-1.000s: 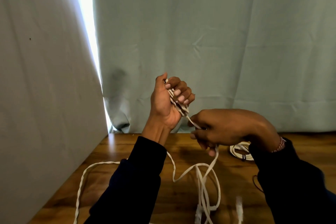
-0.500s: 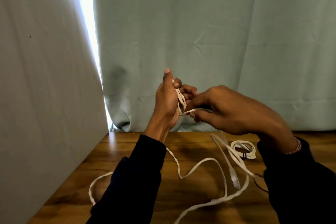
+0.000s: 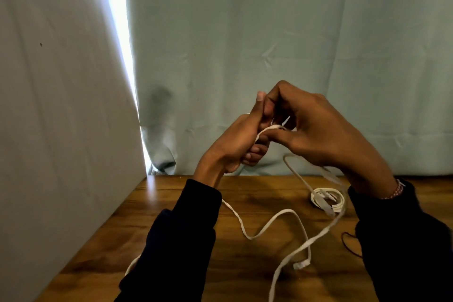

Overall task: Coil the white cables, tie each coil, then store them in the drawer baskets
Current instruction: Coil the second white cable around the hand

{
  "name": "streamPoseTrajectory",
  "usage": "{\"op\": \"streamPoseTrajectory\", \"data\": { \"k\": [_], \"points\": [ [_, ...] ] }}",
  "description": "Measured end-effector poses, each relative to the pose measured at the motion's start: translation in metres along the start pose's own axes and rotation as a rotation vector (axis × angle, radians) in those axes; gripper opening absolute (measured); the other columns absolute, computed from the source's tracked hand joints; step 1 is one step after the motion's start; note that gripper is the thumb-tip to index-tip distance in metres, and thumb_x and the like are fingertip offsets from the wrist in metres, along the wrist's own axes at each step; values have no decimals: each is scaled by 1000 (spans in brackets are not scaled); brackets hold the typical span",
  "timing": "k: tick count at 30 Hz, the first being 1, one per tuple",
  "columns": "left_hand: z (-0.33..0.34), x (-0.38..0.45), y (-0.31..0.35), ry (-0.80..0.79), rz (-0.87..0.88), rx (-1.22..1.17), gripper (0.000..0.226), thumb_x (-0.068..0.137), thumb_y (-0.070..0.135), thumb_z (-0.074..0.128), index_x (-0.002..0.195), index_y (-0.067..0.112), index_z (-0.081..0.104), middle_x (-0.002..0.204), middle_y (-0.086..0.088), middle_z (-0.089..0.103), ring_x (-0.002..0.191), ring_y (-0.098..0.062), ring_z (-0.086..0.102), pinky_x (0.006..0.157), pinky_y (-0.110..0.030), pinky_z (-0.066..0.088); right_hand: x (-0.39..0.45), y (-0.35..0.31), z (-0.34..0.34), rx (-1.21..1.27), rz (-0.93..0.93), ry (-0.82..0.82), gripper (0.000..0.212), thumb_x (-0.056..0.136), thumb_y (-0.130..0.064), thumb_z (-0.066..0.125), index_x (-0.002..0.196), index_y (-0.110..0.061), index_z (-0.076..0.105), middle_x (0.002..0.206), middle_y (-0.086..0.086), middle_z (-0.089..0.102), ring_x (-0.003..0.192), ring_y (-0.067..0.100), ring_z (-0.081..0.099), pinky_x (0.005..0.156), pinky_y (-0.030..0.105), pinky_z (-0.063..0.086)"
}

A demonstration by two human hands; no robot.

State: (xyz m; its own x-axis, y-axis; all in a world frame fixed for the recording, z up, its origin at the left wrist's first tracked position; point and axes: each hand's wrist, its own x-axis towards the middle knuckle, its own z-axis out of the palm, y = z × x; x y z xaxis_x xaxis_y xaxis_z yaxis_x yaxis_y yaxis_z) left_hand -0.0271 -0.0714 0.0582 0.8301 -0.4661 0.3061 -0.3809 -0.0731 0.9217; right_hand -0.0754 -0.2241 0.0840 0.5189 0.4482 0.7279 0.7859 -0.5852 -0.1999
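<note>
Flat white cable (image 3: 277, 224), ribbon-like, limp. I judge it light and soft: it drapes in loose bends across the bench (image 3: 245, 189) and holds no shape of its own. Likely a bit slick on the flat faces, so turns could slide off unless pinned. Best hold, by my reading, is across the stacked turns with the thumb clamping them, not on the plug ends.

Where it lies: the worked part is raised above the bench at centre frame, between both hands. From there the slack drops toward 5 o'clock, loops over the wood, and one end with a white plug (image 3: 302, 265) rests near 5 o'clock. Another run trails out under the left sleeve toward 7 o'clock.

Left hand (image 3: 239, 144): forearm upright, thumb pointing to 12 o'clock, fingers curled round the gathered turns. How many turns it holds I cannot tell.

Right hand (image 3: 316, 132): reaching in from 3 o'clock, palm down, touching the left. Its fingers (image 3: 277, 135) are curled, thumb and forefinger pinching a strand that arches over the left hand.

A second white cable, a finished coil (image 3: 327, 200), lies flat on the bench at 4 o'clock, partly under the right wrist. No drawer baskets in view.
</note>
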Motion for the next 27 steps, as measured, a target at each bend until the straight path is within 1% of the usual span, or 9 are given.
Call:
{"op": "streamPoseTrajectory", "data": {
  "k": [3, 5, 8, 12, 15, 17, 20, 23, 27],
  "points": [
    [-5, -2, -1, -3, -19, 12, 68, 76, 81, 37, 55, 16, 39, 49, 0, 30, 38, -10, 23, 41, -19, 18, 2, 7, 1, 21, 35, 51, 34, 76, -18, 86, 94, -17, 58, 85, -9, 66, 78, 6, 69, 67, 19, 56],
    [-13, -3, -5, 22, 13, 37, 58, 76, 71, 51, 51, 19, 51, 49, -1, 38, 37, -10, 28, 41, -19, 20, 2, 11, 0, -15, 80, 93, 29, 75, -23, 86, 90, -18, 61, 82, -9, 67, 75, 5, 68, 67, 20, 58],
    [-20, -5, -9, 19, 85, 44, 38, 78, 50, 65, 57, 19, 70, 52, -2, 51, 39, -10, 36, 41, -21, 26, 2, 14, -2, -51, 138, 32, 21, 79, -25, 82, 88, -21, 63, 80, -10, 67, 73, 4, 67, 67, 20, 58],
    [-21, -3, -12, 35, 110, 22, 34, 76, 44, 70, 61, 14, 69, 52, -3, 51, 40, -11, 37, 41, -20, 29, 1, 15, -4, -97, 184, -59, 14, 85, -31, 75, 93, -23, 66, 81, -11, 68, 73, 3, 66, 65, 17, 54],
    [-23, -2, -13, 57, 133, 2, 36, 75, 43, 73, 67, 9, 69, 52, -4, 46, 40, -12, 34, 41, -20, 27, -1, 15, -10, -100, 223, -112, 20, 86, -41, 71, 97, -25, 67, 81, -11, 70, 74, 1, 68, 67, 16, 53],
    [-26, -2, -13, 90, 137, -7, 32, 77, 40, 73, 64, 11, 68, 49, -2, 41, 41, -13, 32, 42, -21, 26, -4, 16, -19, -89, 275, -219, 30, 83, -50, 68, 103, -27, 67, 84, -11, 72, 77, 0, 69, 70, 21, 56],
    [-30, 0, -14, 207, 133, -55, 32, 78, 37, 74, 65, 10, 65, 50, -2, 36, 43, -15, 28, 45, -24, 22, -12, 18, -34, -104, 370, -535, 52, 79, -57, 65, 124, -31, 63, 104, -13, 74, 93, -1, 69, 88, 27, 57],
    [-33, 5, -15, 340, 147, -139, 32, 86, 32, 73, 69, 7, 64, 48, 0, 33, 41, -13, 25, 45, -25, 19, -16, 19, -45, -90, 416, -662, 65, 72, -55, 70, 133, -34, 58, 114, -16, 72, 106, 2, 67, 100, 30, 53],
    [-36, 10, -17, 472, 171, -216, 30, 93, 29, 70, 74, 5, 65, 47, 1, 33, 39, -12, 25, 42, -22, 21, -18, 26, -49, -223, 435, -582, 57, 81, -31, 79, 134, -34, 55, 123, -22, 63, 116, 0, 57, 100, 23, 44]
  ]
}}
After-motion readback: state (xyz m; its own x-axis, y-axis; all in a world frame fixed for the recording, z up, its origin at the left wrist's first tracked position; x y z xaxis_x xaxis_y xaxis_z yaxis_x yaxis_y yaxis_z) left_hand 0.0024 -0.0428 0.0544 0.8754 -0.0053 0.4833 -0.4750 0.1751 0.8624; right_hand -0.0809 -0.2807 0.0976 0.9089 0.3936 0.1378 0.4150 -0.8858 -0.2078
